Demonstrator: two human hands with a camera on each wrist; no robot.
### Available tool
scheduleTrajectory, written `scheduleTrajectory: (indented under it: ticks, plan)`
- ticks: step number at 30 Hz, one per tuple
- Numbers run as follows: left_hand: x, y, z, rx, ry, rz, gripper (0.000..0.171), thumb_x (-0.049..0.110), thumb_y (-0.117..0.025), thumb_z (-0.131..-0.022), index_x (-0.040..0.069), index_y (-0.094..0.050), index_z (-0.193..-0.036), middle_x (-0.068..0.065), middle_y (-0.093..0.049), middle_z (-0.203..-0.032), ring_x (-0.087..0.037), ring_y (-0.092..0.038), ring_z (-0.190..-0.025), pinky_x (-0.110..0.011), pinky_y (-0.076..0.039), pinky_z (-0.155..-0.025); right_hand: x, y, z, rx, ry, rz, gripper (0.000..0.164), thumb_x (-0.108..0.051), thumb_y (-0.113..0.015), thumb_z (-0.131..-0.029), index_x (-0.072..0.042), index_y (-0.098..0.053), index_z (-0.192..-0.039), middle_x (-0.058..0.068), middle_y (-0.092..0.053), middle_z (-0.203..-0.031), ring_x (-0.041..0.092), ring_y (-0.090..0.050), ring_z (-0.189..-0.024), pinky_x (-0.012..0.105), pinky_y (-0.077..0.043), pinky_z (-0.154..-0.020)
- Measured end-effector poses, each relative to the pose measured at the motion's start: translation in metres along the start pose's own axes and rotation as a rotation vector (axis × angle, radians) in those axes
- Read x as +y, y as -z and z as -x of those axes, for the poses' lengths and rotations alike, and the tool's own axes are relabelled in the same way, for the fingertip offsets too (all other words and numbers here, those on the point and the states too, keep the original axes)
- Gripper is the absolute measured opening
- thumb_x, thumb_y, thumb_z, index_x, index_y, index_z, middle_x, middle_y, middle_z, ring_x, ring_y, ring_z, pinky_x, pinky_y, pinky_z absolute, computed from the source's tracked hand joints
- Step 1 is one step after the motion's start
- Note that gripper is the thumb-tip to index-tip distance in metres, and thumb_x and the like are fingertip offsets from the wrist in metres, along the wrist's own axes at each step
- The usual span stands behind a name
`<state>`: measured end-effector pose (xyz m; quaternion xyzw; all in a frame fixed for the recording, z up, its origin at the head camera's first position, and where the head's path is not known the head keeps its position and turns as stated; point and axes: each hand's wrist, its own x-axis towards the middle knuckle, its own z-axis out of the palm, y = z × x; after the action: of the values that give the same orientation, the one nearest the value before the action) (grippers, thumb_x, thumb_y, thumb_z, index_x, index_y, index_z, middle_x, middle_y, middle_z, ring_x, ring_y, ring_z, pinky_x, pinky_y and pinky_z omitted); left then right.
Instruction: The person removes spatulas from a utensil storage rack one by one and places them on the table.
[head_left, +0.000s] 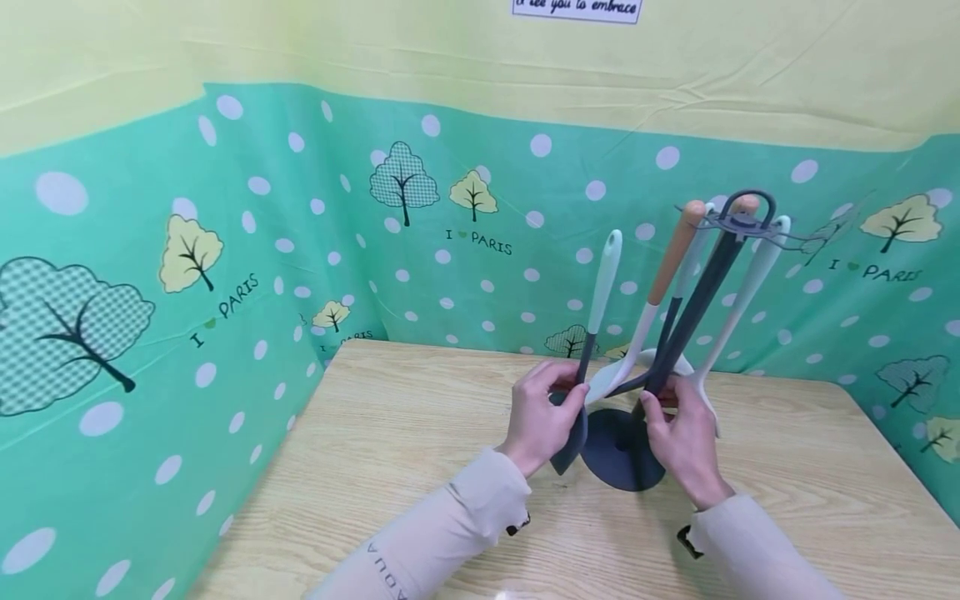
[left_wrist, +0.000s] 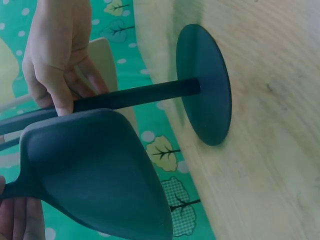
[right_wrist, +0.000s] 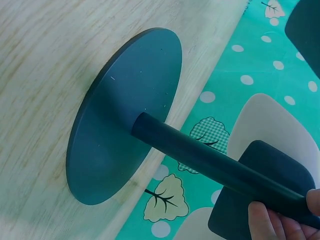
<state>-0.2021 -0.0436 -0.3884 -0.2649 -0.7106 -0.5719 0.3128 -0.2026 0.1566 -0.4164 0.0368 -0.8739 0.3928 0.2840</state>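
My left hand (head_left: 542,414) grips a spatula (head_left: 604,283) by the dark neck below its mint handle. The handle points up; the broad dark blade (left_wrist: 95,170) hangs downward, left of the stand's base. My right hand (head_left: 684,435) holds the dark pole (head_left: 693,308) of a utensil stand low down, thumb and fingers around it. The stand's round base (right_wrist: 125,120) is on the table. From its top ring (head_left: 742,223) hang several utensils, among them one with a brown handle (head_left: 669,258) and one with a pale mint handle (head_left: 750,283).
The stand is on a wood-grain table (head_left: 405,442). Behind and to the left hangs a green and yellow curtain (head_left: 480,200) with trees and dots. A white utensil head (right_wrist: 275,120) and a dark one (right_wrist: 285,172) hang close around the pole.
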Motion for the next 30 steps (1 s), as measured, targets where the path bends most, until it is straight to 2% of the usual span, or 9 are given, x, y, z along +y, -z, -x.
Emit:
scheduleTrajectory:
  ticks: [4, 8, 11, 16, 23, 30]
  plan:
    - [0.002, 0.006, 0.006, -0.015, 0.081, 0.011, 0.012, -0.005, -0.07, -0.082, 0.002, -0.069, -0.092, -0.01, -0.066, -0.086, -0.021, -0.065, -0.076, -0.033, -0.056, -0.07, -0.001, 0.0, 0.0, -0.006, 0.0, -0.001, 0.013, -0.013, -0.062, -0.092, -0.006, -0.057, -0.102, 0.01, -0.064, -0.09, 0.024, -0.064, -0.081, 0.008, -0.044, -0.067]
    - [0.004, 0.015, 0.013, -0.031, 0.12, -0.01, 0.011, -0.002, -0.07, -0.084, 0.003, -0.069, -0.094, -0.007, -0.066, -0.088, -0.018, -0.065, -0.077, -0.03, -0.055, -0.072, -0.001, 0.0, 0.0, -0.004, 0.004, -0.001, 0.013, -0.012, -0.062, -0.092, -0.006, -0.057, -0.102, 0.01, -0.064, -0.09, 0.024, -0.065, -0.081, 0.01, -0.045, -0.066]
    - [0.001, 0.024, 0.019, -0.033, 0.102, -0.042, 0.01, 0.004, -0.07, -0.086, 0.007, -0.069, -0.095, -0.002, -0.066, -0.089, -0.011, -0.064, -0.079, -0.023, -0.054, -0.073, 0.0, 0.0, 0.0, -0.001, 0.009, 0.001, 0.013, -0.012, -0.063, -0.091, -0.006, -0.057, -0.101, 0.01, -0.064, -0.09, 0.024, -0.065, -0.081, 0.013, -0.047, -0.066]
    - [-0.001, 0.039, 0.027, -0.035, 0.105, -0.087, 0.012, 0.002, -0.071, -0.084, 0.007, -0.069, -0.095, -0.001, -0.066, -0.089, -0.01, -0.064, -0.079, -0.023, -0.054, -0.073, 0.0, 0.0, 0.0, -0.002, 0.01, 0.007, 0.013, -0.011, -0.063, -0.091, -0.006, -0.057, -0.101, 0.009, -0.064, -0.089, 0.024, -0.065, -0.081, 0.023, -0.051, -0.066]
    - [-0.001, 0.057, 0.032, -0.034, 0.108, -0.12, 0.014, -0.002, -0.071, -0.082, 0.008, -0.069, -0.093, -0.001, -0.066, -0.088, -0.01, -0.064, -0.077, -0.023, -0.054, -0.071, 0.0, 0.002, 0.001, -0.003, 0.011, 0.003, 0.013, -0.01, -0.063, -0.091, -0.005, -0.057, -0.101, 0.01, -0.064, -0.089, 0.025, -0.064, -0.082, 0.012, -0.044, -0.064]
    - [-0.003, 0.072, 0.036, -0.035, 0.12, -0.151, 0.015, -0.002, -0.072, -0.082, 0.008, -0.069, -0.093, -0.001, -0.067, -0.087, -0.009, -0.064, -0.077, -0.022, -0.054, -0.07, 0.001, 0.002, 0.001, -0.01, 0.01, -0.001, 0.013, -0.011, -0.062, -0.091, -0.005, -0.057, -0.102, 0.01, -0.064, -0.09, 0.026, -0.065, -0.082, 0.011, -0.045, -0.065]
